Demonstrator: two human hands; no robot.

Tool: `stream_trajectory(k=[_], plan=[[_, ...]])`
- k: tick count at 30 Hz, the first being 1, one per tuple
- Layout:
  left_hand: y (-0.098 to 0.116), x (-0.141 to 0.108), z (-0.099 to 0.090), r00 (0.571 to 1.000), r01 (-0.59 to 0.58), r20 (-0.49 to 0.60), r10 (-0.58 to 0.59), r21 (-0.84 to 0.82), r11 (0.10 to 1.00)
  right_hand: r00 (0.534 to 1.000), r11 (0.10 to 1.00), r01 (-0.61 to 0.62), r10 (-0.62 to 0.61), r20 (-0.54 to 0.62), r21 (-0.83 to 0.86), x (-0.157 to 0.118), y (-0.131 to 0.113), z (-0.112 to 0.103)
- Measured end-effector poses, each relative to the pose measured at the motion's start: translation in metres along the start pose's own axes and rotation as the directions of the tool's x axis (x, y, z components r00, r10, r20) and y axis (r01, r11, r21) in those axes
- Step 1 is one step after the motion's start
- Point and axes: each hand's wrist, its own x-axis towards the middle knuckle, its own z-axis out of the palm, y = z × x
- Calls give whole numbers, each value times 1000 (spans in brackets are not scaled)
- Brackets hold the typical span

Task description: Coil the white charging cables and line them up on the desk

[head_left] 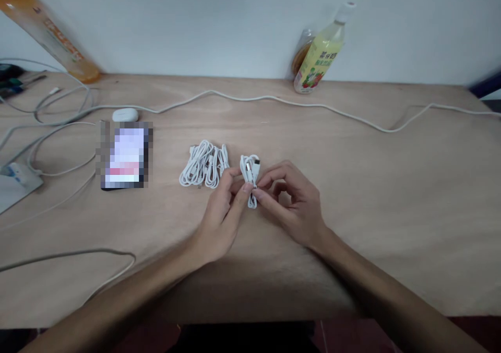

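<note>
A white USB cable [252, 169], folded into a small bundle, is held upright between my two hands over the table. My left hand [225, 212] pinches its middle between thumb and fingers. From the other side, my right hand [293, 201] has its thumb and fingertips closed at the same narrow waist of the bundle; whether a tie is there is too small to make out. Metal and dark plug ends show at the top of the bundle. Just left of my left hand lies a group of coiled white cables [203, 165] on the table.
A phone [125, 157] and a white earbud case [125, 115] lie to the left, among loose cords. One long white cord [270, 97] crosses the back of the wooden table [391, 212]. Bottles, an orange one [50, 34] and a yellow one [321, 55], stand by the wall.
</note>
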Motion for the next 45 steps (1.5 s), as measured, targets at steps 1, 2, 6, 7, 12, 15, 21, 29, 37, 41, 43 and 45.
stream_trajectory(k=[1, 2, 6, 7, 12, 15, 21, 29, 37, 41, 43, 45], plan=[[0, 0, 0, 1000, -13, -3, 13, 22, 1000, 1000, 1000, 14, -14, 0, -11, 0, 0, 0], [-1, -1, 0, 1000, -28, -1, 28, 44, 999, 1000, 1000, 25, -25, 3, -19, 0, 1, -1], [1, -1, 0, 998, -68, 16, 67, 108, 992, 999, 999, 25, -23, 43, -35, 1, 2, -3], [1, -1, 0, 997, -71, 16, 69, 118, 991, 998, 999, 22, -20, 53, -33, 1, 2, -3], [2, -2, 0, 997, -68, 45, 64, 93, 993, 996, 999, 37, -36, 84, -15, 1, 7, -4], [3, -2, -1, 996, -66, 68, 60, 84, 994, 996, 1000, 14, -12, 86, -23, 0, 7, -3], [2, -4, -1, 993, -96, 79, 84, 161, 982, 991, 997, -76, 76, 113, -2, -1, 4, -4], [-5, -3, 0, 979, -203, 52, 197, 240, 949, 987, 978, -152, 142, 81, 141, 1, 7, 0], [-17, -1, -4, 922, -366, 42, 385, 418, 831, 950, 909, -311, 301, 79, 278, 2, 4, 2], [-15, -2, -5, 914, -364, 6, 405, 448, 817, 927, 871, -372, 364, 87, 322, 2, 5, 2], [-12, -2, -5, 924, -342, -13, 382, 421, 840, 912, 845, -407, 398, 103, 347, 3, 6, 1], [-9, -2, -4, 930, -331, -18, 367, 391, 859, 895, 817, -440, 432, 111, 373, 4, 6, 0]])
